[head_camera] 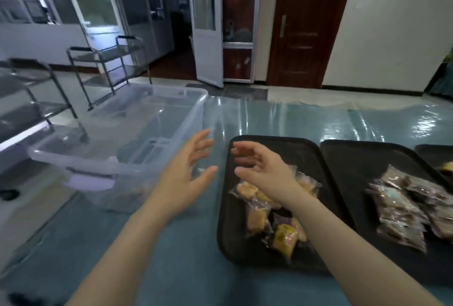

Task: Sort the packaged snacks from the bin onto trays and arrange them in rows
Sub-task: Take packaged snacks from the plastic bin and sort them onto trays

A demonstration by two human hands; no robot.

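A clear plastic bin (137,119) stands at the left of the table; I see no snacks inside it. My left hand (186,173) hovers by its right wall, fingers spread and holding nothing. My right hand (262,171) hovers over the far part of a black tray (289,146), fingers relaxed and empty. Yellow packaged snacks (267,220) lie in a loose pile on that tray, partly hidden by my right forearm. A second black tray (355,158) to the right carries brown packaged snacks (407,205) in a heap.
A third tray (436,156) with a yellow packet shows at the right edge. The table (282,117) is covered in shiny teal plastic. Metal carts (103,65) stand on the floor beyond the bin, and an open white door (208,24) lies further back.
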